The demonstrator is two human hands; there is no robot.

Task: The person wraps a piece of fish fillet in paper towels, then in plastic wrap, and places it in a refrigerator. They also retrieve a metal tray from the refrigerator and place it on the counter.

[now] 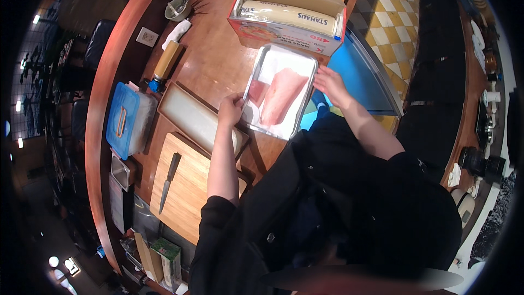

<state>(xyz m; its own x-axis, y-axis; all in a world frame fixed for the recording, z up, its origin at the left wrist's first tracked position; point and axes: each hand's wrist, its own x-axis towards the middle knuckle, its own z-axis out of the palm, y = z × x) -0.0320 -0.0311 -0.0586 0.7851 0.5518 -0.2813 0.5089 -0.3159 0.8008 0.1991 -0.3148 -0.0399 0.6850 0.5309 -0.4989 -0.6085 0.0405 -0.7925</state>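
Observation:
A shallow metal tray [266, 130], lined with white paper, is between my hands. A large pale pink piece of raw flesh, like a fish fillet [283, 95], lies on the paper, with a smaller, darker red piece [256, 90] beside it. My left hand [231, 110] is closed on the tray's left rim, its fingertips partly hidden. At the opposite rim, my right hand [331, 85] grips the edge with its fingers along the side. Just beyond the tray stands an open cardboard box holding a plastic wrap roll [289, 16].
A knife [170, 183] rests on a wooden cutting board [188, 207] to the left. Near it are a long rectangular tray [188, 116] and a blue-lidded container [121, 120]. Farther off lie a rolling-pin-like cylinder [167, 60], a white cloth [176, 34] and a bowl [177, 10].

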